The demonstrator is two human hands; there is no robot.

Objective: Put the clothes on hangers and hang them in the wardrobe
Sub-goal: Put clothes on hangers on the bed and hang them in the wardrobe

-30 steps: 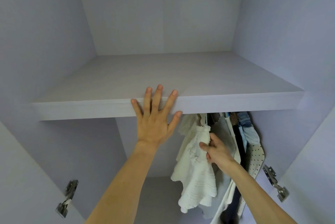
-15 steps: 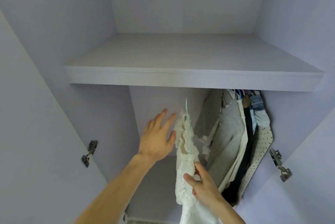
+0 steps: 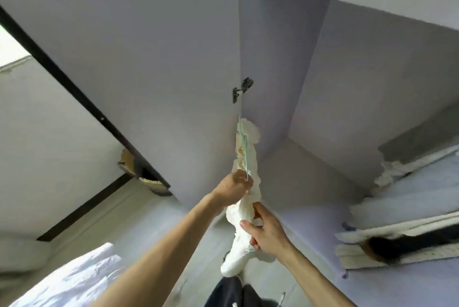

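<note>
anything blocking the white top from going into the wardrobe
Nothing visible does. The left hand and right hand hold the white top on its hanger before the open wardrobe; hung clothes sit off to the right. The rail is out of view.

The left hand [image 3: 232, 188] and right hand [image 3: 267, 234] are bare, and so are both forearms along all that shows. Dark trousers [image 3: 223, 291] below carry a small white fleck.
</note>
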